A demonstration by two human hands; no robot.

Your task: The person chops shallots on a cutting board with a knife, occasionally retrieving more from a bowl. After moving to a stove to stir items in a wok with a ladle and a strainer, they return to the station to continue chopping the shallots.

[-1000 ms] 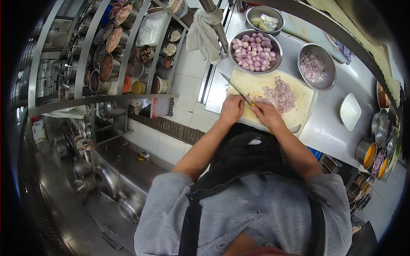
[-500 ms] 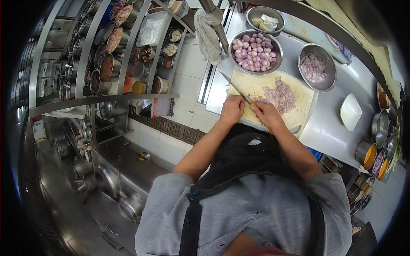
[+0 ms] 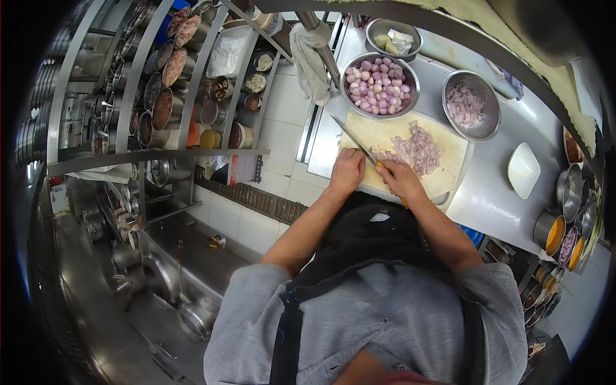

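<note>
My right hand (image 3: 403, 179) is wrapped round the orange handle of a knife (image 3: 357, 142). Its long blade points away and to the left across the cutting board (image 3: 457, 149). Just left of the blade, my left hand (image 3: 348, 171) rests at the board's near left edge with fingers curled in; whatever they hold is hidden. Cut pieces of shallot (image 3: 418, 149) lie heaped on the board, right of the knife. Beyond the board stands a metal bowl (image 3: 344, 96) full of peeled shallots (image 3: 378, 83).
A colander (image 3: 491, 125) of cut shallots and a white dish (image 3: 524, 171) sit right on the steel counter (image 3: 491, 186). Behind is a smaller bowl (image 3: 418, 46) with pale pieces. A towel (image 3: 308, 61) hangs on a post; a rack (image 3: 160, 154) of containers stands left.
The whole view has shifted slightly, so the board and bowls appear a little lower. Both hands and the knife keep nearly the same place over the board.
</note>
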